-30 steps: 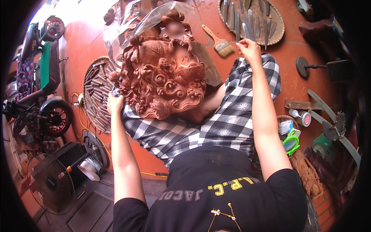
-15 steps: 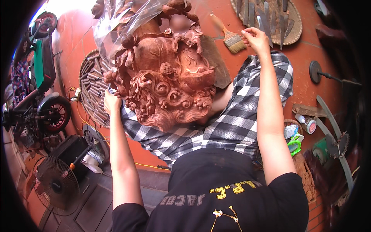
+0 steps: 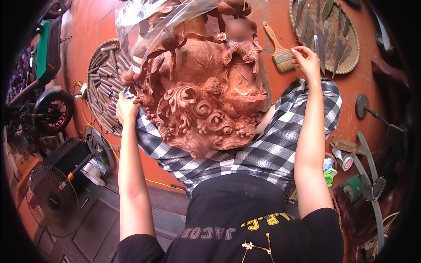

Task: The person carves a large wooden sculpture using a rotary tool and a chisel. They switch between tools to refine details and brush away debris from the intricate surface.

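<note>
A large reddish-brown wood carving (image 3: 206,105), cut with scrolls and curling leaves, leans across my lap. Clear plastic sheeting (image 3: 162,26) drapes over its far part. My left hand (image 3: 126,108) is at the carving's left edge, beside a round basket of tool handles (image 3: 105,83); its fingers are too hidden to show whether they grip anything. To the right of the carving, my right hand (image 3: 307,63) is raised with thumb and fingers pinched together; anything between them is too small to make out. Just left of that hand, a wide paintbrush (image 3: 280,55) lies on the floor.
A round woven tray (image 3: 353,61) of flat blades sits at the far right. On the left are a fan (image 3: 52,199) and a motorbike (image 3: 55,111), with a yellow cord (image 3: 164,185) along the floor. Small bottles (image 3: 344,160) and curved metal strips (image 3: 368,184) lie to the right.
The view has shifted, so the carving appears further right and slightly lower. My right hand stays raised and pinched near the brush; the left stays by the carving's edge.
</note>
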A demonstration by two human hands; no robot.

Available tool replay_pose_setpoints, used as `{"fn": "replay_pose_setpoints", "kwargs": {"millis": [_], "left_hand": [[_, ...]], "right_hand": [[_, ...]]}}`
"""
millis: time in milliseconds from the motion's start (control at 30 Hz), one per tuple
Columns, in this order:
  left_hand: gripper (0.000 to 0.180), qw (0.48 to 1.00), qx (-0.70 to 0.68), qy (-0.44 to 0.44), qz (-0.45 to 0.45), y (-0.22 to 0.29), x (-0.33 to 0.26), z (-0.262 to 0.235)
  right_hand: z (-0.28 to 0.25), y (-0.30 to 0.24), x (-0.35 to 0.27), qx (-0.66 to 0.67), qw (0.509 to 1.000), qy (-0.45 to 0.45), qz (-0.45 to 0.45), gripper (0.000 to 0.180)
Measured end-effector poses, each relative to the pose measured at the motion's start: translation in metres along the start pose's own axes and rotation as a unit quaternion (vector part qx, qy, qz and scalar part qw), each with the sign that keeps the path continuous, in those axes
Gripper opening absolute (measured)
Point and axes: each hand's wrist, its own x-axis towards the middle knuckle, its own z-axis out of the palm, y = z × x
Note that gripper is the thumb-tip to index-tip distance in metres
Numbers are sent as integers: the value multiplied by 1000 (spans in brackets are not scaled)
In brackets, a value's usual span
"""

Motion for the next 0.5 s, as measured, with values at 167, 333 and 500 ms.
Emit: {"fn": "replay_pose_setpoints", "kwargs": {"millis": [167,333,500], "left_hand": [[72,1000,2,-11,3,-9,5,4],[74,999,25,-35,-19,-2,14,9],[68,999,4,-28,-37,-20,8,7]], "right_hand": [[1,-1,1,-12,1000,-11,2,23],[-2,11,6,22,999,-3,-25,20],[-10,14,6,76,979,188,-21,16]]}}
